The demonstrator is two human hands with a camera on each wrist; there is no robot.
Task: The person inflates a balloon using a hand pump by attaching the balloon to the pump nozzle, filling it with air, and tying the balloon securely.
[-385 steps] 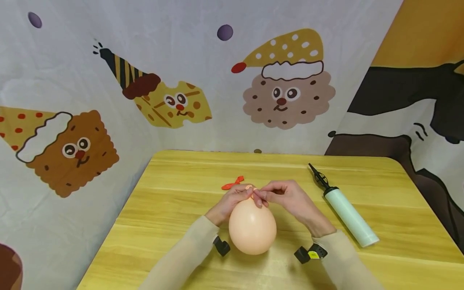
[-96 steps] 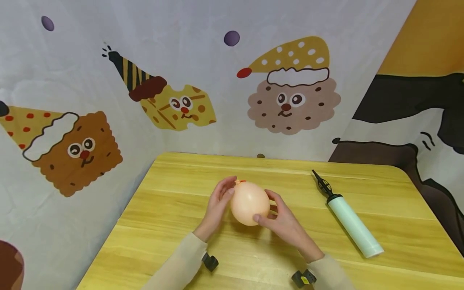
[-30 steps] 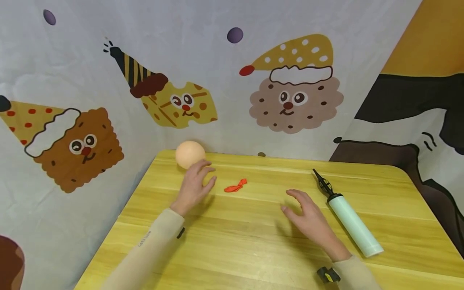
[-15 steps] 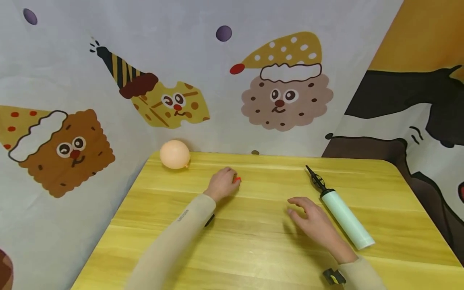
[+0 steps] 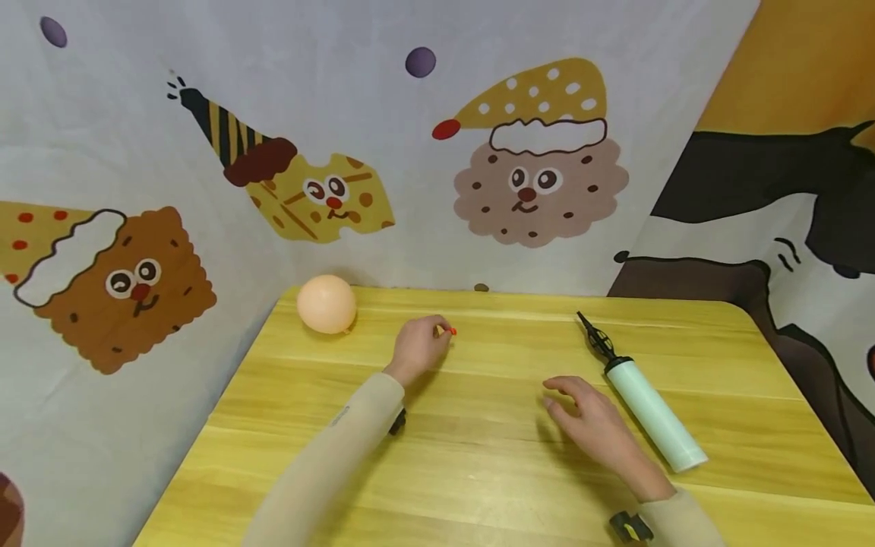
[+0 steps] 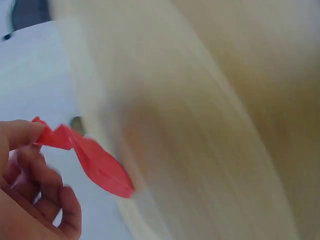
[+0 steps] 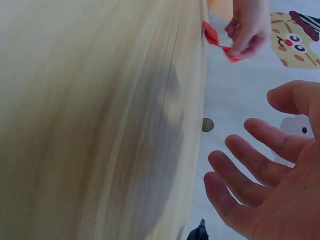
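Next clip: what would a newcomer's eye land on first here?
Probably the big cartoon snacks on the backdrop behind the table. Then the round peach balloon at the table's far left corner, and the limp red balloon pinched in the left hand.

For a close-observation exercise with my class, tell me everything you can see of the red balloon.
The red balloon is uninflated, limp and slightly shiny, and looks like thin rubber. One end is crumpled and folded; past a narrow twist it widens into a flattened body with a rounded tip. The left hand pinches the crumpled end between thumb and finger, near the back of the table. Whether the tip touches the table, I cannot tell. The head view shows only a scrap of red at the fingertips.
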